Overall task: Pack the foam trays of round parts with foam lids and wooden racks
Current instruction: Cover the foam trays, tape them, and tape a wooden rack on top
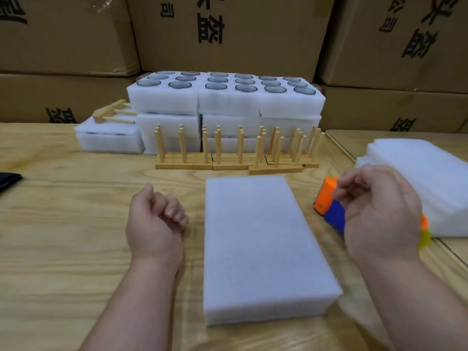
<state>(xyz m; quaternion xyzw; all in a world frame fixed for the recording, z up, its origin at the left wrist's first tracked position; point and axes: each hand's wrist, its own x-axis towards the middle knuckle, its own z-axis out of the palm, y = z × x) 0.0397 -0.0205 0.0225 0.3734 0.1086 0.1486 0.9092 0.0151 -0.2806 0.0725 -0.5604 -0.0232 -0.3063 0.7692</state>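
A white rectangular foam block (266,247) lies on the wooden tabletop (63,236) between the fisted, empty left hand (155,224) and the loosely curled, empty right hand (377,211), before four pegged wooden racks (235,150).

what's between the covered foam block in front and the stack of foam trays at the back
In the head view, a row of wooden racks with upright pegs stands on the table between the foam block and the stacked foam trays. Bare wood shows on either side of it.
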